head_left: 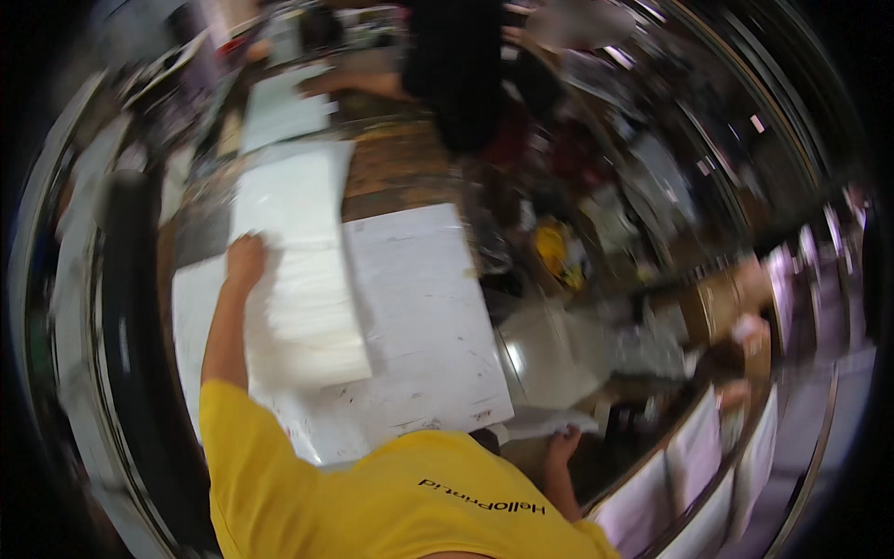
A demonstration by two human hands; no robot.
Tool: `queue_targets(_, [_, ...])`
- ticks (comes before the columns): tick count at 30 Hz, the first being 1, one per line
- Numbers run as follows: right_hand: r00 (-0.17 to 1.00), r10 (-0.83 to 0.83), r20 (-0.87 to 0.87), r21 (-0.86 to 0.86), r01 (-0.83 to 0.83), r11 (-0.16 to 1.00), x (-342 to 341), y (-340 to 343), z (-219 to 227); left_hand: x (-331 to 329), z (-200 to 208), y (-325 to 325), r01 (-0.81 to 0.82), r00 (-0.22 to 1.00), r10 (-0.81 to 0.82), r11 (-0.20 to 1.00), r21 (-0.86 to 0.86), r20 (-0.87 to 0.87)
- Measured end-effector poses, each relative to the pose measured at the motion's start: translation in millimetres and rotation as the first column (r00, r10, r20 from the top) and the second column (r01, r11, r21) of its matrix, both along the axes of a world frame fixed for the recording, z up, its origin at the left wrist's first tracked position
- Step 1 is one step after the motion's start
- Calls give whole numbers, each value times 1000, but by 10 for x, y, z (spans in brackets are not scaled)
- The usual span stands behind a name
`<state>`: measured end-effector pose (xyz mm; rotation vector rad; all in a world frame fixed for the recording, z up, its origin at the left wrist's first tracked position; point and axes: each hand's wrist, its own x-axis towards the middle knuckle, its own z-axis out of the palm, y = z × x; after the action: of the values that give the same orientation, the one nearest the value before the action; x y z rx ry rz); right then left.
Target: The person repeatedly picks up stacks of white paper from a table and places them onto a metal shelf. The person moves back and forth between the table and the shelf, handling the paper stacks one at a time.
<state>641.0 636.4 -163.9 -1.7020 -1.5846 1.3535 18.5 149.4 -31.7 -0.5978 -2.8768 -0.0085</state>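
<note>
A long pile of white sheets (303, 279) lies on a white board (424, 307) that covers the near part of the table. At the left edge of the pile, my left hand (246, 261) is closed, its fingers curled on the sheets. My right hand (562, 444) is low at the right, beside my body and off the board. Its fingers are closed on the end of a thin white sheet (540, 423); blur hides the details, and whether it is paper or film I cannot tell.
Across the wooden table (396, 158), a person in black (453, 74) has a hand (354, 84) on pale sheets (279, 112). A dark roller (130, 326) runs along the left. Boxes (722, 303), clear plastic (643, 345) and a yellow object (554, 250) crowd the right.
</note>
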Motion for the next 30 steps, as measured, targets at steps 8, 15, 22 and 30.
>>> queue_targets(8, [964, 10, 266, 134, -47, 990, -8, 3, 288, -155, 319, 847, 366, 930, -340, 890, 273, -138])
queue_targets(15, [975, -29, 218, 236, -24, 971, 428, 313, 883, 1107, 1121, 2532, 551, 832, -539, 776, 307, -131])
queue_targets(22, [956, -295, -8, 445, 267, 855, 1951, 733, 1205, 2432, 1216, 3802, 784, 575, -797, 474, 400, -183])
queue_targets(30, [614, -784, -93, 408, 742, 532, 5172, 396, 138, 3662, 930, 4350, 711, 444, -887, 436, 552, 129])
